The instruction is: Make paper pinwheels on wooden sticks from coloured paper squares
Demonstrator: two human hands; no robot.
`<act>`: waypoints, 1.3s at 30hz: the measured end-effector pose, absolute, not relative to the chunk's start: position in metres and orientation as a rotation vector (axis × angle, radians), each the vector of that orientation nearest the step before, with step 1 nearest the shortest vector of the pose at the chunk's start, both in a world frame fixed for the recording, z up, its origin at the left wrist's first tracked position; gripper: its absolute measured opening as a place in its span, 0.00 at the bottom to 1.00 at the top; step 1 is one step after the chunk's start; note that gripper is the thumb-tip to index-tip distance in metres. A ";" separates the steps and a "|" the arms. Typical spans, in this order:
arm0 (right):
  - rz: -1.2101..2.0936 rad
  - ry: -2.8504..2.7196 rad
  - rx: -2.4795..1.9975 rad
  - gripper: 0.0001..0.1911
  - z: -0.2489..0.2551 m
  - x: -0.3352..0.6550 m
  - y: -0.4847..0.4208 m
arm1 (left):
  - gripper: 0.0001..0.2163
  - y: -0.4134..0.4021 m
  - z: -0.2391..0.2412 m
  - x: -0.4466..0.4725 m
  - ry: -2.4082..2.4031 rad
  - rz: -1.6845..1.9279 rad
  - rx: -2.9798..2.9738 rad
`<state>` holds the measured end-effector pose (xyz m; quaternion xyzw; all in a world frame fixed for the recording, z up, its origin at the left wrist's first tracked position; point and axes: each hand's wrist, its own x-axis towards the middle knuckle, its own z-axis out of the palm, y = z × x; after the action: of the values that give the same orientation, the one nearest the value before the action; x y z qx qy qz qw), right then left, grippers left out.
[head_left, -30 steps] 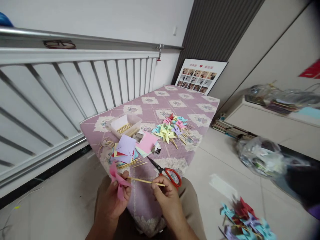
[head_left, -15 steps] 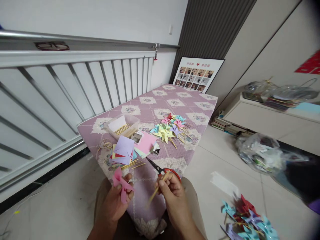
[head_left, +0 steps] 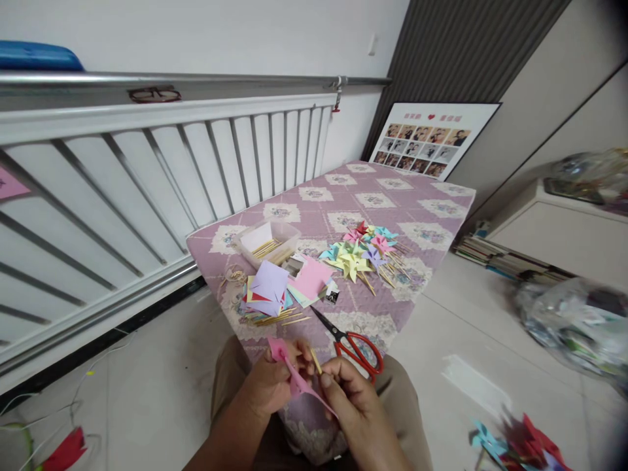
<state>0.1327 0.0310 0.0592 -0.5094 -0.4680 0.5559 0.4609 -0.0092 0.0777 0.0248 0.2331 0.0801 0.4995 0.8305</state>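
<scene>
My left hand [head_left: 269, 386] is closed on a pink folded paper pinwheel [head_left: 290, 374], held low over my lap in front of the table's near edge. My right hand [head_left: 350, 396] is pinched round a thin wooden stick [head_left: 316, 361], whose tip meets the pink paper between the two hands. Red-handled scissors [head_left: 354, 343] lie on the purple quilted tablecloth [head_left: 343, 203] just beyond my right hand.
On the cloth lie a stack of coloured paper squares [head_left: 275, 288], loose sticks [head_left: 279, 319], a clear box of sticks [head_left: 267, 243] and a heap of finished pinwheels [head_left: 360, 252]. A white railing [head_left: 147, 183] runs along the left. More pinwheels [head_left: 520, 448] lie on the floor at right.
My hands have come together; the stick, held apart at the right half a second ago, now meets the pink pinwheel. The camera view has swung left.
</scene>
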 end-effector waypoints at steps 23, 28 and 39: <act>1.646 -1.090 -1.227 0.23 0.079 0.111 0.025 | 0.13 0.073 0.028 -0.015 0.129 1.125 0.605; 1.601 -1.090 -1.225 0.21 0.075 0.108 0.024 | 0.17 0.073 0.031 -0.016 0.209 1.138 0.609; 1.629 -1.113 -1.240 0.16 0.086 0.106 0.025 | 0.12 0.072 0.034 -0.017 0.153 1.124 0.619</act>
<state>0.1064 0.0251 0.0864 -0.4890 -0.4390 0.6423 0.3945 -0.0174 0.0724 0.0339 0.2886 0.0713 0.5237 0.7983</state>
